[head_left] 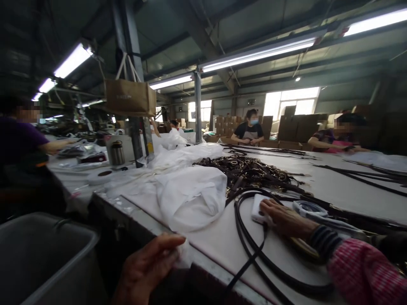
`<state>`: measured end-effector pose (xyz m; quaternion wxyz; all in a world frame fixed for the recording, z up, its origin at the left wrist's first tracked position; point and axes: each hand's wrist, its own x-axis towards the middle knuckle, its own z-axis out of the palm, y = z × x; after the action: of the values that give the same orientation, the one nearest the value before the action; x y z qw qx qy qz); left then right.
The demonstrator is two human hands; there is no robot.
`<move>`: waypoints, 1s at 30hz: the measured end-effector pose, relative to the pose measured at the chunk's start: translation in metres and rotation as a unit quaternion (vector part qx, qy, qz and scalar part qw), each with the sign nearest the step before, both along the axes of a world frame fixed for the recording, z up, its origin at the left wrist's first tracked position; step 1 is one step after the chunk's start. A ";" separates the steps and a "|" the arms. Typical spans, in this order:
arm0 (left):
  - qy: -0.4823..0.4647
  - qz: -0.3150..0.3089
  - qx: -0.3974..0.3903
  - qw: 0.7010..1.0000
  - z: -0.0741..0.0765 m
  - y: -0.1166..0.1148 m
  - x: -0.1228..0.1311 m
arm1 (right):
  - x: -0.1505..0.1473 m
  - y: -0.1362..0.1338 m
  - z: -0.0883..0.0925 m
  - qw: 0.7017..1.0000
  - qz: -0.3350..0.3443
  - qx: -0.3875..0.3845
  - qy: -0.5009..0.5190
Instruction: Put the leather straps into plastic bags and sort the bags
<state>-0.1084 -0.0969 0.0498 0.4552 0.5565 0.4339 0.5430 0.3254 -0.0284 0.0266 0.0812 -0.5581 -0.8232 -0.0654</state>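
Observation:
My right hand (286,218), in a pink checked sleeve with a striped cuff, grips a small white block-shaped object (258,206) on the table. Its exact kind is hard to tell. Long dark straps (243,228) loop around and under that hand. Close to the table's front edge is my left hand (152,262), its fingers closed together. Something whitish and see-through, blurred, shows at its fingertips. White plastic bags (192,197) lie crumpled beyond it. Behind the straps is a heap of dark straps with metal clips (248,173).
A clear-walled bin (92,241) stands on the floor at left. On the table (333,182) lie more straps and a clear plastic packet (310,209). A brown bag (130,97) hangs from a post near a steel flask (117,153). Several people work around.

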 end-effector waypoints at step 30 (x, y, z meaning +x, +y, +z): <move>0.075 -0.197 -0.138 0.968 -0.040 0.087 0.021 | -0.066 0.084 0.067 0.539 -0.069 -0.016 0.839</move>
<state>-0.0871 -0.0102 0.0096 0.5914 0.6020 0.4195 0.3344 0.2591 0.0553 0.0940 0.7213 -0.4137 -0.3383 0.4406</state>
